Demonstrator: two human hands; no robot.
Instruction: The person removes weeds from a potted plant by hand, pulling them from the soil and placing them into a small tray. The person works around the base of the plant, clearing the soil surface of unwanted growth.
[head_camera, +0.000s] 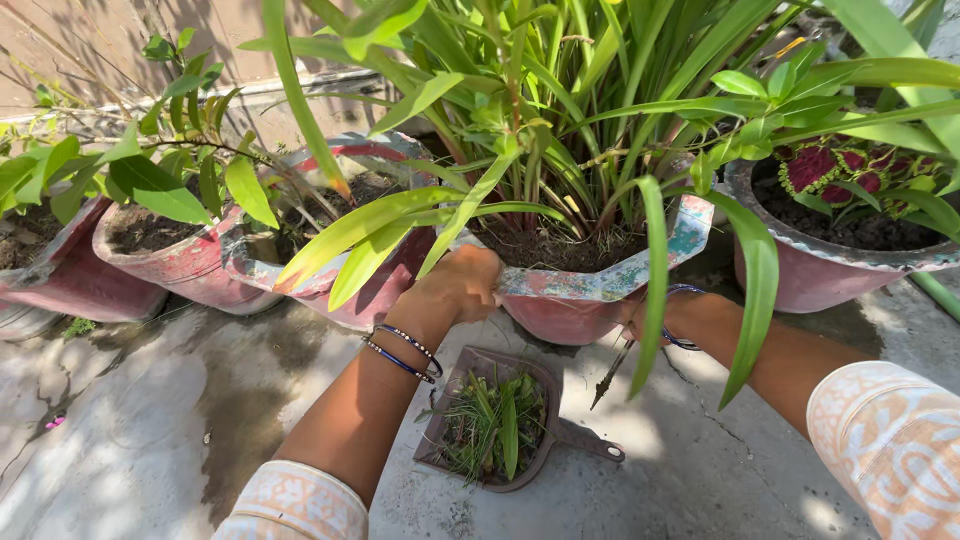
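Weeding the middle pot (600, 285): left hand (462, 285) closed on its near rim, right hand (640, 315) behind a leaf, grip unclear. Dustpan (500, 420) of clippings lies near; next pull needs a firm pinch.

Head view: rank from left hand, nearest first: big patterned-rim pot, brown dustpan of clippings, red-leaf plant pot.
From the left hand:
1. Big red pot with patterned rim, hand touching its front rim.
2. Brown dustpan holding green clippings, on the floor just below.
3. Pot with the red-leaved plant, far right.
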